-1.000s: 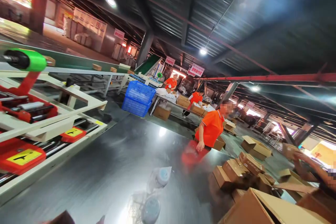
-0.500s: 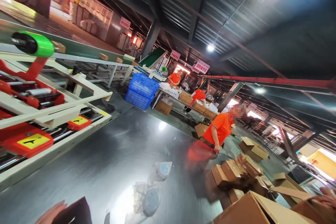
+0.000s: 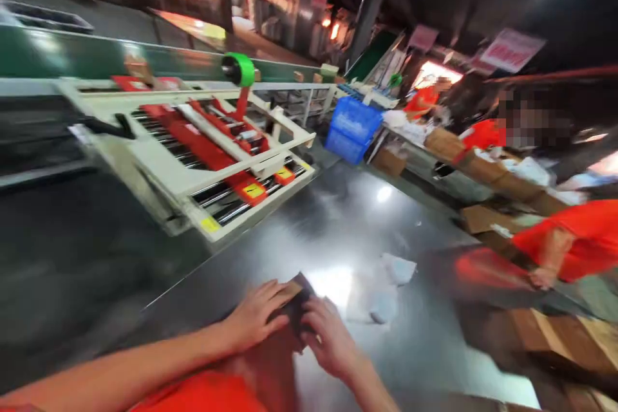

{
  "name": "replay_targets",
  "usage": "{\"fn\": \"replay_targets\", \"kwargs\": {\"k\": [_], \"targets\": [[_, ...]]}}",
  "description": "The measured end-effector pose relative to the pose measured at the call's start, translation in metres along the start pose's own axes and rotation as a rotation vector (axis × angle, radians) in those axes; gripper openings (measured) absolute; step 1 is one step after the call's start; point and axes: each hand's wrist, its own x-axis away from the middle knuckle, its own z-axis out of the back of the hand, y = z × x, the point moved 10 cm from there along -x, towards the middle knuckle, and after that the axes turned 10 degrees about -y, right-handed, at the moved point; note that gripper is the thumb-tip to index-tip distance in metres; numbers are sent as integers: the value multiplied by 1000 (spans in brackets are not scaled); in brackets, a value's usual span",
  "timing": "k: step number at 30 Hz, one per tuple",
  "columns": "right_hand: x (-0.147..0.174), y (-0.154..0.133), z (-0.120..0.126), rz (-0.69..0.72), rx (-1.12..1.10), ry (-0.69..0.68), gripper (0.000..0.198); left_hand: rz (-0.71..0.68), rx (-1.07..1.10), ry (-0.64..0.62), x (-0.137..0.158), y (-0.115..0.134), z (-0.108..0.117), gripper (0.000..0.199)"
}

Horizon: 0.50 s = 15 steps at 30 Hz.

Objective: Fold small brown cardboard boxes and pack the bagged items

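On the shiny table (image 3: pixel 270 244), my left hand (image 3: pixel 255 317) and right hand (image 3: pixel 328 338) are gripping a flat brown box (image 3: pixel 290 309) (blurry, probably cardboard); I am unfolding it, needing a steady pull.

Left hand (image 3: pixel 258 315) and right hand (image 3: pixel 331 341), seen from above, meeting near the lower middle of the view. Left forearm: bare, entering from the lower left corner and running up and to the right, wrist nearly straight. Left hand: palm down, fingers (image 3: pixel 280 293) extended toward the far right and slightly spread, pressed flat. Right forearm: bare, rising from the bottom edge right of centre and angled up and to the left. Right hand: back facing up, fingers curled inward toward the left hand, fingertips close to or touching the left fingertips. An orange sleeve lies at the bottom edge between the forearms. Motion blur softens finger detail.
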Motion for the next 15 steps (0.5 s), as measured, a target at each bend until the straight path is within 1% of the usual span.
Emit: {"fn": "replay_targets", "kwargs": {"k": [1,2,3,4,5,6,8,10,12,13,15], "targets": [[10,15,-7,-33,-14,-88,30,39,19,-67,-1,3,2,49],[23,38,1,-140,-48,-3,45,77,40,-120,-3,5,3,49],[38,61,2,-239,-140,56,66,108,61,-159,-5,7,1,49],[52,84,-3,-346,-241,99,81,123,89,-189,-6,8,-1,51],[67,103,-10,-441,-352,158,93,128,120,-213,-6,10,-5,54],[78,116,-22,-513,-463,193,101,127,154,-229,-5,12,-9,58],[88,130,-47,-594,-622,255,112,117,219,-242,-3,15,-14,64],[82,130,-66,-600,-668,325,118,106,262,-244,-5,16,-15,66],[70,123,-73,-561,-641,405,117,122,292,-245,-11,14,-14,62],[65,120,-73,-539,-622,452,114,153,304,-245,-17,11,-13,60],[59,120,-75,-529,-618,509,109,262,329,-229,-30,-2,-11,62]]}}
